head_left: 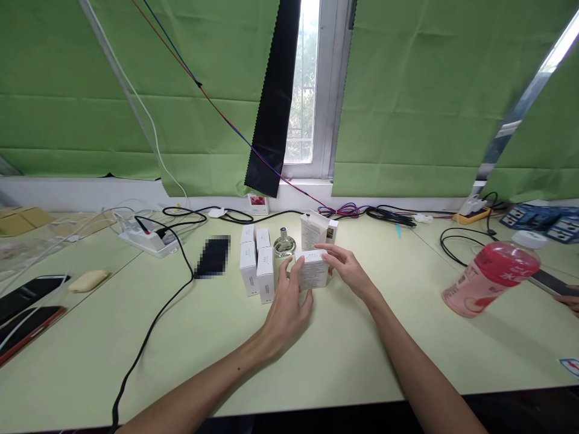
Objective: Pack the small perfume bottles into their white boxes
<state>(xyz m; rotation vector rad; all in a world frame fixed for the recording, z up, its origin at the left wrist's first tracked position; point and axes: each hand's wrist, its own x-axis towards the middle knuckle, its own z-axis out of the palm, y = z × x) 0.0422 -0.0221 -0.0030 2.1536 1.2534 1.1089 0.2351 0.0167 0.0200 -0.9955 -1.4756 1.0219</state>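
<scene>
The left hand (289,310) and right hand (347,269) clamp a small white box (313,275) between them, over the table (357,367). One broad face points toward the person; its long axis is unclear. Four white cartons (265,274) stand upright leftward; behind are a glass bottle (284,246), also upright, and an open carton (313,234).

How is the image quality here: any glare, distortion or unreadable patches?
Head view: daylight washes out the window; the pink bottle looks stretched and leaning, probably from wide-angle distortion; a dark item is masked by coarse pixels; the held box, between left hand and right hand, has clear outlines but print too small to read.
</scene>
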